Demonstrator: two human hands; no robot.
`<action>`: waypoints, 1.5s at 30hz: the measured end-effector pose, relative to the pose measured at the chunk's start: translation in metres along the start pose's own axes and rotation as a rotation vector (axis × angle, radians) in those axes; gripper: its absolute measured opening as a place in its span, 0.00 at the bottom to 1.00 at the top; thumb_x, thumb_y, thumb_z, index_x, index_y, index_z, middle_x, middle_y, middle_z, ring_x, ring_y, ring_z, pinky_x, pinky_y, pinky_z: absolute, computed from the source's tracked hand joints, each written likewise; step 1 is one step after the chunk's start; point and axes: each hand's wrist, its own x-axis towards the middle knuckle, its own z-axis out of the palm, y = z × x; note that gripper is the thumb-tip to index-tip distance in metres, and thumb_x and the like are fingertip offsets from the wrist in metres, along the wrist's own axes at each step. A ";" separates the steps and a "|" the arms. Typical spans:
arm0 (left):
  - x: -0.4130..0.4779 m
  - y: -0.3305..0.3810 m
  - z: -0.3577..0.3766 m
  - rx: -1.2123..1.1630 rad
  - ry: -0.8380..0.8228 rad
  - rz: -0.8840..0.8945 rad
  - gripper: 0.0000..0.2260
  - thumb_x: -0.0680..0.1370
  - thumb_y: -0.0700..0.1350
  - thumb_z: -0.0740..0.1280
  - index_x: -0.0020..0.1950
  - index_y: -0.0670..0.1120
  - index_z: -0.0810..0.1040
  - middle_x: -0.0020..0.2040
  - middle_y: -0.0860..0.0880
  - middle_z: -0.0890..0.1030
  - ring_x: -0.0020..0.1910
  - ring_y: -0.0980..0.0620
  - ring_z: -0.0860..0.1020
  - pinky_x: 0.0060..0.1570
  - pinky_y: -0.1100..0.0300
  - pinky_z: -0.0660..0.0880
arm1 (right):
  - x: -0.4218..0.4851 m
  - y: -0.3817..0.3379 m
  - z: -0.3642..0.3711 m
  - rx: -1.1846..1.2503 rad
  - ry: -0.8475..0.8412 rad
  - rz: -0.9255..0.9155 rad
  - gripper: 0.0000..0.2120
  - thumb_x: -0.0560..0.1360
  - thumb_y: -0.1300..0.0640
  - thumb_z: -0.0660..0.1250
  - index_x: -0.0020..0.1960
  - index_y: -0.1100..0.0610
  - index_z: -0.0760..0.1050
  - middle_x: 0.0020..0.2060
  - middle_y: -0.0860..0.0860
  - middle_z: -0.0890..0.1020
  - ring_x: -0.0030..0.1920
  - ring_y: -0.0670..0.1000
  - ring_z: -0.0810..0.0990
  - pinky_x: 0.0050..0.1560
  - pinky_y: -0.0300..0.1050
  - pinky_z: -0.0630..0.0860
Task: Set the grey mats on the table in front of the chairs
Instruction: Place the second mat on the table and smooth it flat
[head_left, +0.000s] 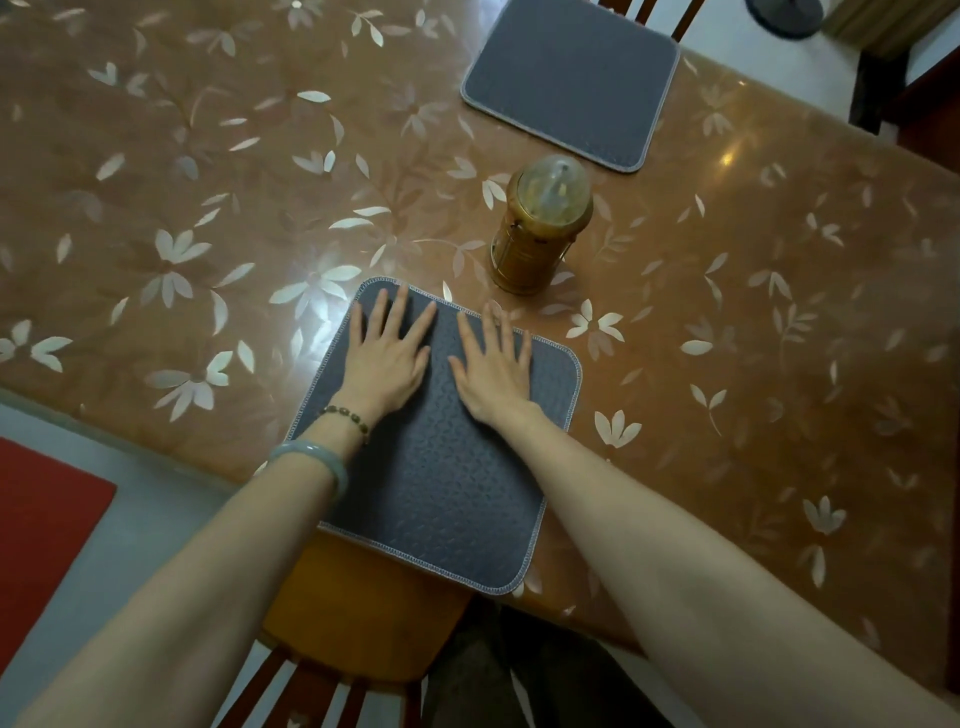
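A grey mat (441, 483) with stitched edges lies at the table's near edge, its near side hanging slightly over the wooden chair (358, 629) below. My left hand (387, 353) and my right hand (493, 369) both rest flat on its far half, fingers spread, holding nothing. A second grey mat (571, 78) lies flat at the far side of the table, in front of another chair (670, 15).
The table (208, 208) has a brown flower-patterned cover. A golden lantern (540, 223) stands just beyond the near mat, close to my right fingertips. A red rug (36, 519) lies on the floor at the left.
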 end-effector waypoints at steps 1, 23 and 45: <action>0.002 -0.001 0.003 -0.001 -0.013 0.005 0.25 0.82 0.54 0.49 0.79 0.56 0.46 0.80 0.45 0.44 0.78 0.42 0.43 0.73 0.41 0.38 | 0.002 0.001 0.005 -0.003 0.010 -0.009 0.28 0.81 0.43 0.46 0.77 0.49 0.42 0.78 0.54 0.40 0.76 0.56 0.35 0.72 0.61 0.34; -0.013 -0.034 0.010 -0.075 0.065 -0.141 0.33 0.81 0.60 0.47 0.78 0.42 0.45 0.80 0.43 0.48 0.79 0.47 0.44 0.75 0.47 0.38 | -0.037 0.066 0.016 0.022 0.118 0.187 0.32 0.80 0.39 0.43 0.77 0.53 0.40 0.77 0.59 0.43 0.77 0.57 0.37 0.74 0.54 0.35; -0.121 -0.031 0.027 -0.061 0.060 -0.274 0.39 0.78 0.64 0.44 0.78 0.37 0.47 0.79 0.37 0.50 0.78 0.44 0.46 0.75 0.46 0.39 | -0.131 0.039 0.063 0.029 0.055 0.144 0.31 0.78 0.37 0.36 0.74 0.49 0.30 0.75 0.56 0.35 0.76 0.56 0.33 0.74 0.54 0.34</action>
